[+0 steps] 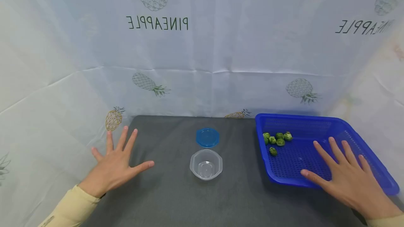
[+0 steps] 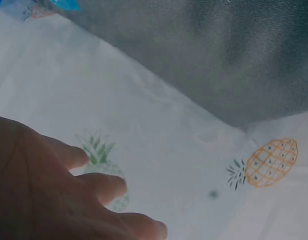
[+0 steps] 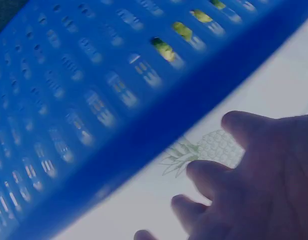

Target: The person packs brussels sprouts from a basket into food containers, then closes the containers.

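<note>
My left hand (image 1: 114, 165) is spread wide over the left side of the grey table, holding nothing. On the right, my right hand (image 1: 350, 181) has its fingers splayed above the near side of a blue plastic basket (image 1: 303, 181) and grips nothing. Several Brussels sprouts (image 1: 280, 142) lie in the basket's left part; some show through its slots in the right wrist view. Between the hands stands a clear plastic container (image 1: 206, 164), its inside bare. Just behind it lies a blue lid (image 1: 207, 137).
White cloth (image 1: 202, 52) printed with pineapples hangs behind the grey tabletop (image 1: 170, 192) and along both sides. The table's back left corner lies beyond my left fingers. The basket fills the table's right side, its raised rim close under my right hand.
</note>
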{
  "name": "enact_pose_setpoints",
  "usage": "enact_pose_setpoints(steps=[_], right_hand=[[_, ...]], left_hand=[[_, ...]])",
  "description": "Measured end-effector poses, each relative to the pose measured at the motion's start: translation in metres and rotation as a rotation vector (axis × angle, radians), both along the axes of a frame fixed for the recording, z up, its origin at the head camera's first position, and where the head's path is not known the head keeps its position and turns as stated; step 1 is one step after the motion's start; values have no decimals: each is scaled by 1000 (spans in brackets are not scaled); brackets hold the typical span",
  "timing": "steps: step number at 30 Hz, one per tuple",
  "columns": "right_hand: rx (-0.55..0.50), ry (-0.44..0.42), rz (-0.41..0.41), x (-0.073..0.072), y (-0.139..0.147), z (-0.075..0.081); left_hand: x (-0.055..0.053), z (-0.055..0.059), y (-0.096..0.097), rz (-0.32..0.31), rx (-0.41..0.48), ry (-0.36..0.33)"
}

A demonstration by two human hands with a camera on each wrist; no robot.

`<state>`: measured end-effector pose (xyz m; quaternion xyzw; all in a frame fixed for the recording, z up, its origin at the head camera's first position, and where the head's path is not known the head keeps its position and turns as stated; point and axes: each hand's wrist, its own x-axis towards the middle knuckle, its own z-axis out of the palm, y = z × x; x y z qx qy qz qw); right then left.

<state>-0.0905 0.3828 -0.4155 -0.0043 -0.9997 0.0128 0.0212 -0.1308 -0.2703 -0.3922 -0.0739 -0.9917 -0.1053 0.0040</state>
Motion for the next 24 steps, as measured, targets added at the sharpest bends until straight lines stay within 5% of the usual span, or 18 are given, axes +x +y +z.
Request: enact_pose_setpoints(steps=[4, 10, 13, 17, 24], right_hand=[[-41, 1, 72, -8, 1, 17], [-197, -7, 160, -25, 0, 49], [-267, 13, 222, -37, -3, 63], [-347, 11, 268, -52, -5, 72], [-461, -78, 250, -84, 1, 67]], left_hand=[[-1, 2, 1, -20, 109, -23], [-12, -2, 22, -58, 446, -57], [-21, -11, 40, -78, 688, -155], [-37, -30, 65, -102, 1003, -384], [-51, -62, 96, -179, 1114, -533]])
